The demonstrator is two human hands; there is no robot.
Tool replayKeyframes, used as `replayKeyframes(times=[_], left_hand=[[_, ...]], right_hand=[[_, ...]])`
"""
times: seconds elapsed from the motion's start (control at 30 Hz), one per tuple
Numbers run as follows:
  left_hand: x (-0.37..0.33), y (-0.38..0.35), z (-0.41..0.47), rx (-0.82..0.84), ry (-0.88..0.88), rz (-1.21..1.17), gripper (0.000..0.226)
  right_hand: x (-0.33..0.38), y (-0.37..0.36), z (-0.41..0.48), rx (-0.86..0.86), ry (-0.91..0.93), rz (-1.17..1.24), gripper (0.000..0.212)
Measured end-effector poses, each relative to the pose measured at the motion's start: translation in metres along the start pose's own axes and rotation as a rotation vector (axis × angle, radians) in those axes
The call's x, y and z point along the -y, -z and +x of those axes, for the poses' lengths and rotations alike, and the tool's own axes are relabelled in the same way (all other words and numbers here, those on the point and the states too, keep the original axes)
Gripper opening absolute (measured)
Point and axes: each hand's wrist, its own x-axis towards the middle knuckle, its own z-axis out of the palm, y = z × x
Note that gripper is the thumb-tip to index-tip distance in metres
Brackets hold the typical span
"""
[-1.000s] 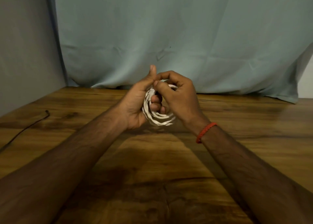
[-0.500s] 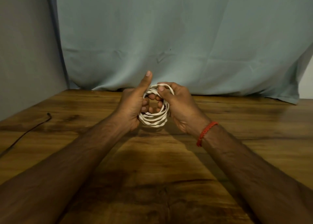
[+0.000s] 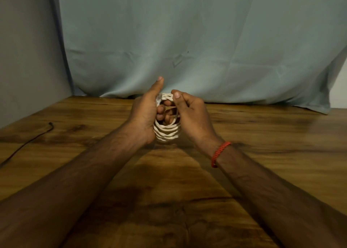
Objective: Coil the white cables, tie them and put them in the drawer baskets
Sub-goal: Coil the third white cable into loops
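A coiled white cable (image 3: 167, 134) of several loops hangs between both hands, just above the wooden table (image 3: 169, 182). My left hand (image 3: 144, 114) grips the coil's left side, its fingers curled through the loops and its thumb pointing up. My right hand (image 3: 191, 112) grips the right side, with the thumb pinching the top of the coil where strands cross. A red thread band circles my right wrist. No drawer baskets are in view.
A thin black cord (image 3: 28, 144) lies on the table at the far left. A pale blue-grey cloth (image 3: 187, 41) hangs behind the table's far edge, and a grey wall stands on the left.
Both hands have turned the coil, so its loops now face me as a stack. My right thumb moved onto the coil's top and my left thumb stayed raised.
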Motion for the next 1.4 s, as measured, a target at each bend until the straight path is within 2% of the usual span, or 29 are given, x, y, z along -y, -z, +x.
replayKeyframes(times=[0.1, 0.17, 0.23, 0.33, 0.47, 0.63, 0.73, 0.87, 1.03, 1.13, 1.27, 1.33, 1.4], left_hand=[[-0.001, 0.000, -0.001, -0.068, -0.015, 0.017, 0.058], [-0.003, 0.000, -0.002, -0.055, 0.006, 0.011, 0.060], [-0.003, -0.001, -0.003, -0.040, 0.031, 0.019, 0.063], [0.000, -0.002, -0.003, -0.004, 0.064, 0.048, 0.068], [0.003, -0.001, -0.002, 0.016, 0.018, 0.142, 0.067], [0.008, -0.006, -0.004, 0.017, -0.155, 0.134, 0.057], [0.010, -0.008, -0.005, -0.035, -0.201, 0.116, 0.059], [0.007, -0.005, -0.005, -0.071, -0.078, 0.020, 0.071], [-0.001, -0.003, -0.004, 0.058, 0.046, -0.018, 0.081], [-0.006, 0.000, -0.006, 0.169, 0.082, -0.051, 0.084], [-0.008, 0.004, -0.009, 0.342, 0.108, -0.154, 0.083], [-0.008, 0.005, -0.009, 0.344, 0.104, -0.148, 0.076], [-0.006, 0.005, -0.007, 0.278, 0.077, -0.074, 0.067]], right_hand=[[0.001, -0.007, -0.004, 0.011, -0.072, 0.162, 0.032], [0.005, -0.009, -0.007, 0.008, -0.150, 0.369, 0.027], [0.006, -0.010, -0.007, -0.018, -0.202, 0.468, 0.024], [0.002, -0.009, -0.003, -0.095, -0.198, 0.383, 0.024], [-0.003, -0.009, 0.001, -0.203, -0.122, 0.199, 0.022], [0.000, -0.005, 0.000, -0.207, -0.088, 0.239, 0.019], [-0.007, -0.008, 0.002, -0.166, -0.029, 0.230, 0.018], [-0.014, -0.010, 0.003, -0.153, 0.033, 0.139, 0.024], [-0.015, -0.005, 0.003, -0.149, 0.121, -0.151, 0.023], [-0.014, -0.003, 0.001, -0.114, 0.153, -0.212, 0.024], [-0.015, -0.003, 0.002, -0.084, 0.174, -0.214, 0.023], [-0.014, -0.004, 0.004, -0.083, 0.153, -0.187, 0.022], [-0.013, -0.002, 0.005, -0.069, 0.121, -0.194, 0.020]])
